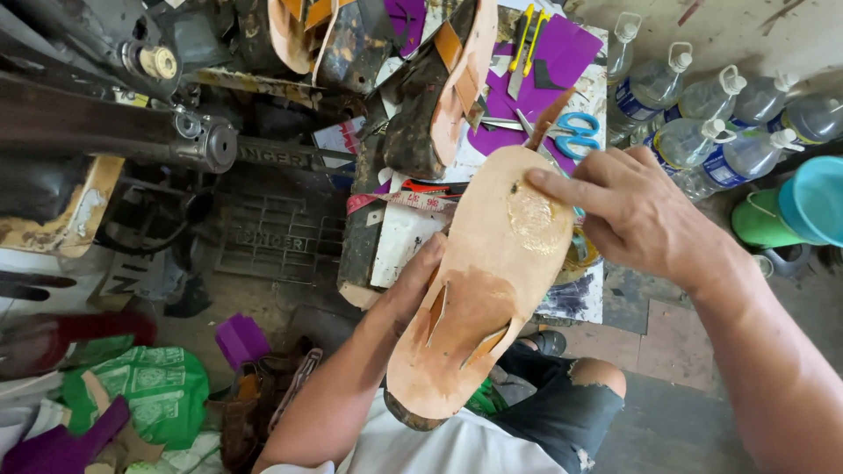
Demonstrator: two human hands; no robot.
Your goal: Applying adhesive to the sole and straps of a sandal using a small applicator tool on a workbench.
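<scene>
- Head view: your left hand [413, 285] cups the tan leather sandal sole [479, 290] from beneath, grip wrapped on its edge, above your lap.
- Your right hand [637, 215] presses spread fingertips [537, 178] onto the sole's glue-glossy heel patch.
- Clear plastic water bottles [702, 132] lie clustered right of the worktop [399, 237]; fill level unclear.

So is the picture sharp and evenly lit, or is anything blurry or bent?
Head view: soft daylight, no hard shadows; the tan leather sole is sharp, with a shiny glue patch under the right hand; the left hand grips its edge; wide-lens bending stretches the sewing machine arm and water bottles at the edges.
</scene>
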